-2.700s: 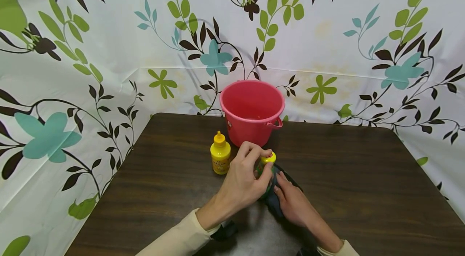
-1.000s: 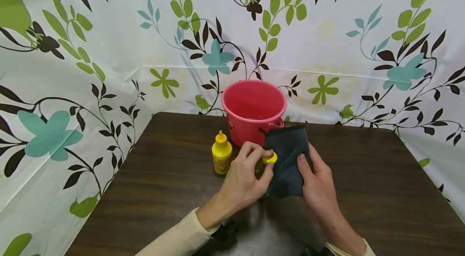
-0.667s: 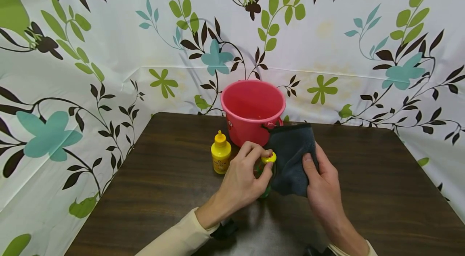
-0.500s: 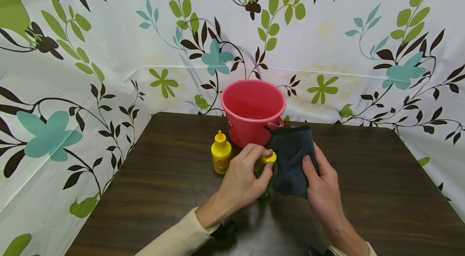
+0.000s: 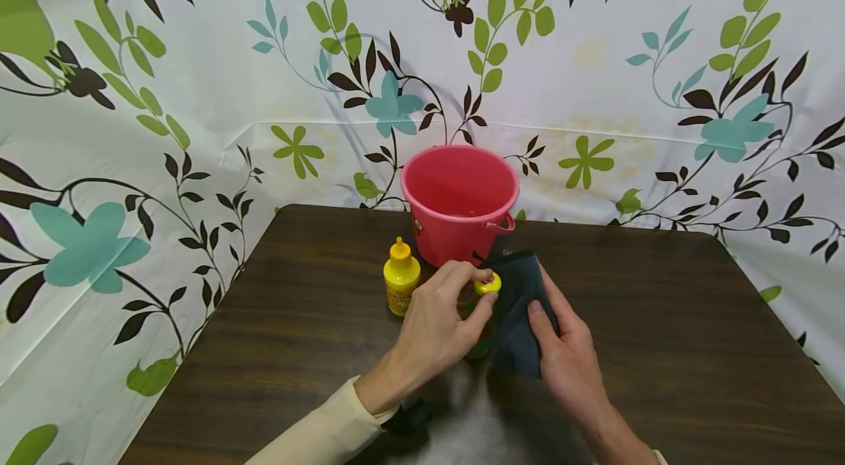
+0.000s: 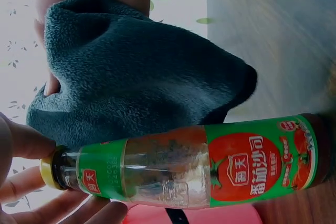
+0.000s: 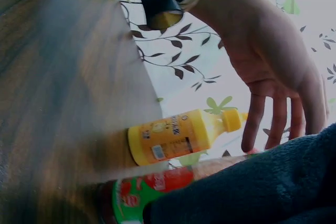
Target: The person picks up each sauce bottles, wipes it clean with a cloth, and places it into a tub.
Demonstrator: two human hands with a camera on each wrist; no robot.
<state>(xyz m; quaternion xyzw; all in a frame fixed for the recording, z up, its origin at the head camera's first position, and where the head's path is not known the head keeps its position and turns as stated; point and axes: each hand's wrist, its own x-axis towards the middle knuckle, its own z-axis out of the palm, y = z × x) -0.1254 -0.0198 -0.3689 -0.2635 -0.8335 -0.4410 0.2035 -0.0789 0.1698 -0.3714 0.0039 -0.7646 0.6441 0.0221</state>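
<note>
My left hand (image 5: 432, 322) pinches the yellow cap (image 5: 488, 284) of a glass ketchup bottle (image 6: 168, 169), which stands upright on the table. Its green label with a red tomato shows in the left wrist view; in the head view the fingers cover much of the bottle. A dark blue-grey cloth (image 5: 520, 318) is in my right hand (image 5: 571, 355), thumb on the near side and fingers behind. The cloth hangs close along the bottle's right side. To the left of the bottle stands a yellow squeeze bottle (image 5: 400, 280) with a pointed nozzle.
A pink bucket (image 5: 439, 238) with a handle stands behind the bottles, near the back edge of the dark wooden table (image 5: 660, 318). A white curtain (image 5: 218, 69) printed with leaves and flowers hangs behind and to the left.
The right hand first lifted the cloth from low beside the ketchup bottle and spread it to the right, then brought it down and left against the bottle. The left hand stays on the cap.
</note>
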